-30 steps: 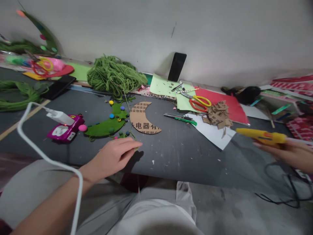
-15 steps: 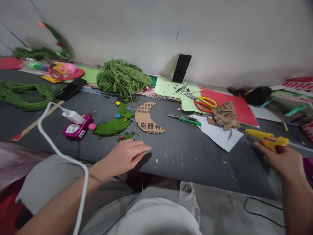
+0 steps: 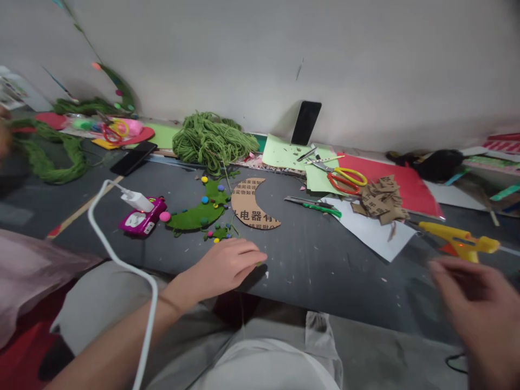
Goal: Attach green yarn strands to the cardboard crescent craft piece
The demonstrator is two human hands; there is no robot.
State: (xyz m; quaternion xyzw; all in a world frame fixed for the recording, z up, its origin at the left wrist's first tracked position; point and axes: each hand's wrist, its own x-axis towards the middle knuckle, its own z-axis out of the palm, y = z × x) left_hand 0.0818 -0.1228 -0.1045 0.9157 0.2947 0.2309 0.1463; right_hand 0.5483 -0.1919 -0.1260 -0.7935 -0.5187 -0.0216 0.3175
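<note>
My left hand is over the table's near edge, fingers pinched together. A small green piece peeks out at the fingertips; the rest is hidden. A strand of green yarn runs from the yarn bundle down to this hand. Behind it lie a green crescent with coloured pompoms, a small green star and a bare cardboard crescent. My right hand, slightly blurred, is apart from the yellow glue gun, thumb and fingers spread with nothing between them. The glue gun rests on the table.
Scissors, a green-handled cutter and cardboard scraps lie right of centre. A phone leans on the wall. A purple power socket with a charger stands left; its white cable crosses above my left forearm.
My right hand has let go of the glue gun and drawn back toward me. My left hand keeps its pinch. The view has shifted slightly, and part of another person's hand appears at far left.
</note>
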